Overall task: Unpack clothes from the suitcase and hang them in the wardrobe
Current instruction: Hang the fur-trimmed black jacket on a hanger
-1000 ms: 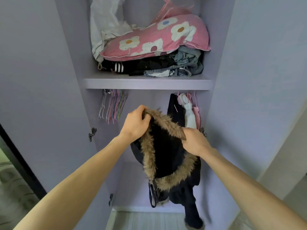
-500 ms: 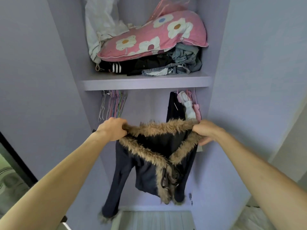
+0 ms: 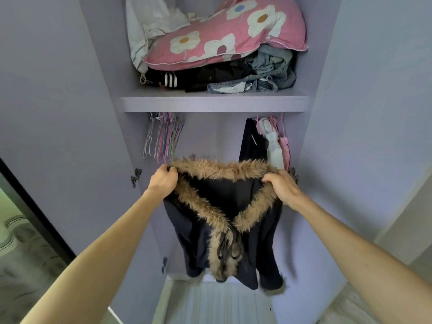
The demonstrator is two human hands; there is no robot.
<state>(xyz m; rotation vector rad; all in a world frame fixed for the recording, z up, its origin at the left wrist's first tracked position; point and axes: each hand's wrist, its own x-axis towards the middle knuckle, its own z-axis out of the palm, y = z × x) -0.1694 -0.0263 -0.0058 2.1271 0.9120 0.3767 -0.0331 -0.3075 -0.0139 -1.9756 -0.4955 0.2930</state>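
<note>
Before the open lilac wardrobe [image 3: 362,113], left hand [image 3: 163,181] and right hand [image 3: 283,186], arms outstretched, grip the fur-trimmed jacket's [image 3: 224,220] collar.

Head-worn view, facing into the wardrobe [image 3: 215,104] — close, perhaps tilted down

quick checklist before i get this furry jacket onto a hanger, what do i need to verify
1. Grip on the fur-trimmed jacket: the left hand and the right hand each hold one end of the collar: ok.
2. Collar spread open wide enough for a hanger: ok.
3. Hanger already in the jacket: none in view: not ok.
4. Spare hangers available, hanging under the shelf at the left: ok.
5. A free hand to take one: both are busy: not ok.
6. Room between the spare hangers and the hung clothes: ok.
</note>
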